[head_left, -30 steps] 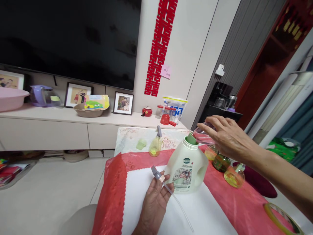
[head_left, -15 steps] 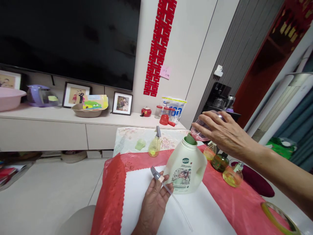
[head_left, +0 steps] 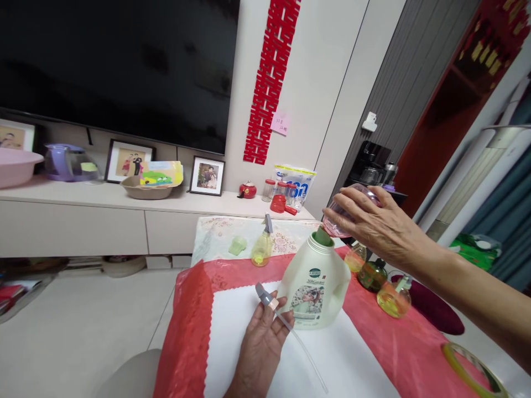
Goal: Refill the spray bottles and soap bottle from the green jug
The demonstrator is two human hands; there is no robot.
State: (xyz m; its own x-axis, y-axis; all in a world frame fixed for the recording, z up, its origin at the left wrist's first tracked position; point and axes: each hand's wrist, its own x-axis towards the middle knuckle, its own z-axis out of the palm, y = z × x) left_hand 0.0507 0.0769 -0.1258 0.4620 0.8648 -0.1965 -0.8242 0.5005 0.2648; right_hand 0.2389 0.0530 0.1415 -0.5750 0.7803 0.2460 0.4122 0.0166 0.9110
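In my left hand (head_left: 262, 344), palm up, lies a grey spray nozzle (head_left: 266, 297), the fingers curled around its collar; its clear dip tube slants down to the right. Just behind stands a large pale green detergent jug (head_left: 309, 296), uncapped, with a green spout in its neck. My right hand (head_left: 367, 221) grips a clear pinkish bottle (head_left: 337, 220) tilted over that neck, its mouth down at the spout. Fingers cover much of the bottle, and any liquid stream is too small to make out.
A yellow spray bottle (head_left: 262, 249) and a pale green cap (head_left: 238, 245) are at the table's far side. Right of the jug stand a dark green bottle (head_left: 373, 275) and yellowish bottles (head_left: 395, 298). A tape roll (head_left: 473, 369) lies near the right edge.
Almost nothing differs. The right hand and the tilted bottle have shifted very slightly left, and the left hand stays in place with the spray nozzle.
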